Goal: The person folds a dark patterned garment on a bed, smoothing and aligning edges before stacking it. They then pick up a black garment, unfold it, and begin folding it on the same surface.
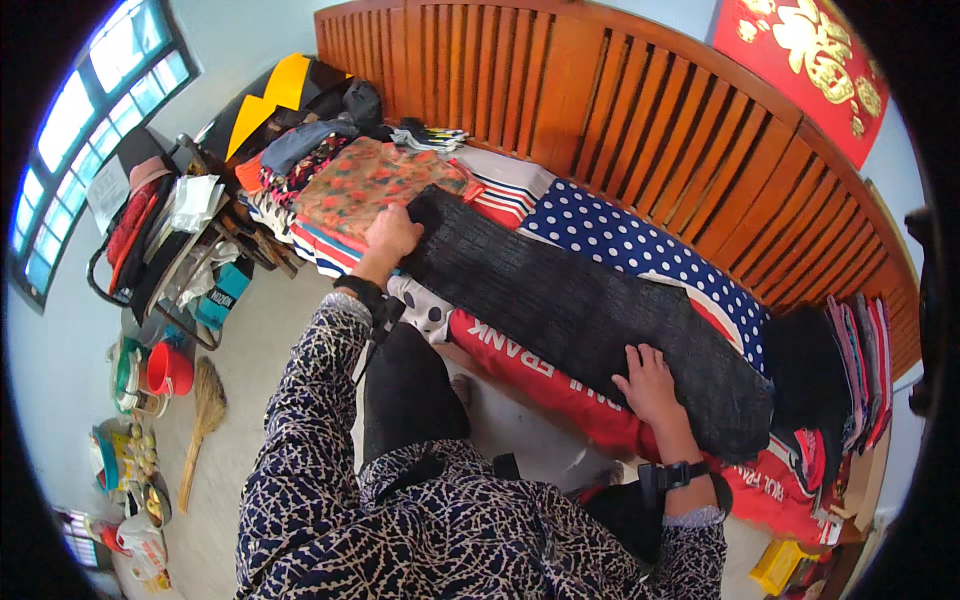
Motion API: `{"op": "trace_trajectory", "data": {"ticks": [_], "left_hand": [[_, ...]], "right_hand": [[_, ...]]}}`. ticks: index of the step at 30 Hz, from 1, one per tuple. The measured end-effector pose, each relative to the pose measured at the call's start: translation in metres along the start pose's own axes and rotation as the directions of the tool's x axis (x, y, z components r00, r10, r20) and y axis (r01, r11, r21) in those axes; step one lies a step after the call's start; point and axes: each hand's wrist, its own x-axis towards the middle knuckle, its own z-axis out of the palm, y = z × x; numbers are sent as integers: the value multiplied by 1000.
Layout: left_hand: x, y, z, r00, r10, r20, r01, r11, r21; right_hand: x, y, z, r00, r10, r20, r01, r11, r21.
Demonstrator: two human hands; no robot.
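A long dark garment (540, 292), apparently trousers folded lengthwise, lies stretched over a wooden bench bed. My left hand (395, 234) grips its narrower left end, the fingers curled at the edge. Flat on the cloth nearer its right end rests my right hand (649, 381), palm down with the fingers slightly apart. Beneath the garment is a red cloth with white lettering (517, 356), and behind it a blue polka-dot cloth (607, 225). A folded orange-and-green patterned garment (360, 184) lies beside my left hand.
The slatted wooden backrest (555, 90) rises behind. Folded clothes (862, 367) stack at the right end; more clothes (304, 146) pile at the left. A loaded chair (161, 225), a red bucket (170, 369) and a straw broom (201, 427) occupy the left floor. A yellow container (776, 566) is lower right.
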Motion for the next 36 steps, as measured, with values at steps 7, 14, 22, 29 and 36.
{"op": "trace_trajectory", "data": {"ticks": [7,14,22,29,36], "left_hand": [[27,-3,13,998,7,62,-11,998,60],[44,-15,31,995,99,20,-100,991,87],[41,-16,27,994,91,61,-95,993,66],[37,-18,24,995,81,58,-84,996,41],[42,-28,31,994,109,24,-110,992,66]], "right_hand": [[-3,1,0,1000,-1,4,1,1000,9],[-2,-1,0,999,18,29,-18,1000,-23],[-2,-1,-2,999,22,49,-23,1000,16],[-1,-2,-3,998,27,57,-27,1000,-2],[-2,-3,-4,997,39,60,-39,999,3]]}}
